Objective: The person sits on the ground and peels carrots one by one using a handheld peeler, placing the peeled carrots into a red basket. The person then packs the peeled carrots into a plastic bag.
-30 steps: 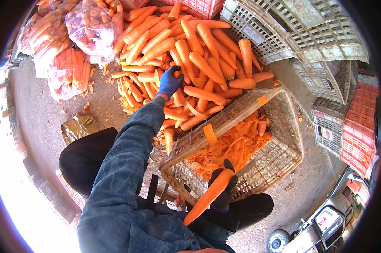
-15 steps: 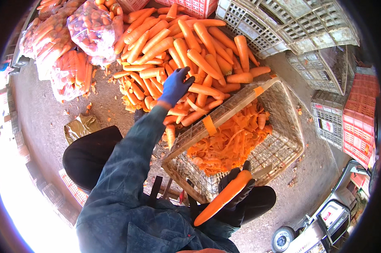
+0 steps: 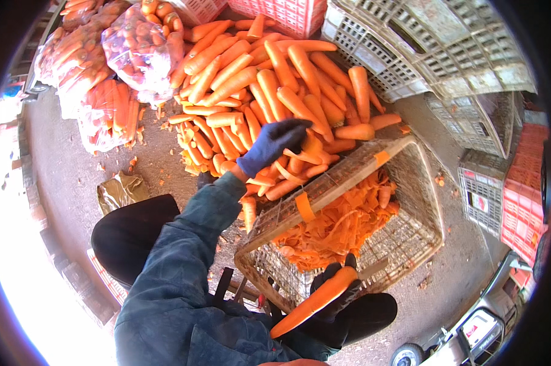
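Observation:
My left hand [image 3: 275, 145], in a blue glove, reaches into a large heap of carrots [image 3: 236, 76]. Its fingers curl over a carrot [image 3: 312, 146] near the heap's front side; the thumb is hidden. Low in the view, my right hand [image 3: 333, 291], in a dark glove, is closed around a long carrot [image 3: 312, 305] with a pale strip along one side. A knife blade [image 3: 374, 268] sticks out to the right from that same hand, its handle hidden. Just beyond the right hand stands a dirty plastic crate [image 3: 419, 235] with orange peelings [image 3: 333, 229] inside.
Clear bags of carrots [image 3: 142, 52] lie at the far left. Pale crates [image 3: 434, 43] are stacked at the far right, with red crates [image 3: 522, 183] beside them. A crumpled brown bag [image 3: 122, 190] lies by my left knee. A wheeled machine [image 3: 470, 335] stands at the lower right.
My left hand has swung right and nearer, and its spread fingers have closed over a carrot. My right hand has shifted slightly left and down with its carrot and knife. The view has shifted slightly.

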The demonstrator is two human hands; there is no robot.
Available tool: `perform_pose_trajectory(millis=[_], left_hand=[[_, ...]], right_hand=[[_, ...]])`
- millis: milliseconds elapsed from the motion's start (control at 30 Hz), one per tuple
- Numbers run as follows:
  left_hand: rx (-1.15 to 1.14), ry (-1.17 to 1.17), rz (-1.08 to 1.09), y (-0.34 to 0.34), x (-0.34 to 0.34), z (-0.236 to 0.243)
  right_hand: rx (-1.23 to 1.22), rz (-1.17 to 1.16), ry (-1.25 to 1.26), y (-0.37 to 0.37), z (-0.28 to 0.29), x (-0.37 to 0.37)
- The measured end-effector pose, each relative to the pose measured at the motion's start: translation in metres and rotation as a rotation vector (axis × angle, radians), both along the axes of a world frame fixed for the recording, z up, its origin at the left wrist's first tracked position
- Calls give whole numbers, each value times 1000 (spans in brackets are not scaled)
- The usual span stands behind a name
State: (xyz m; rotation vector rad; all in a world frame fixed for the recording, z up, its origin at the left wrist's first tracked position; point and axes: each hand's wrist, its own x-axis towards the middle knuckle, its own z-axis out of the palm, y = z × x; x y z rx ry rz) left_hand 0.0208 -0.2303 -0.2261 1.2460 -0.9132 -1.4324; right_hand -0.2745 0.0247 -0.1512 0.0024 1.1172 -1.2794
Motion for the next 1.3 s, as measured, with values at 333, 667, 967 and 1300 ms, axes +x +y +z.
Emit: perform_pose_trajectory(millis=[333, 667, 967, 1300], left_hand=[[5, -1617, 179, -154, 202, -73], [40, -1465, 59, -144, 219, -76], [279, -1417, -95, -178, 228, -60], [225, -1307, -46, -146, 238, -74]], right_hand=[[62, 49, -37, -5, -15, 7], [103, 65, -21, -11, -26, 17], [120, 76, -17, -15, -32, 24], [97, 107, -76, -12, -27, 27]])
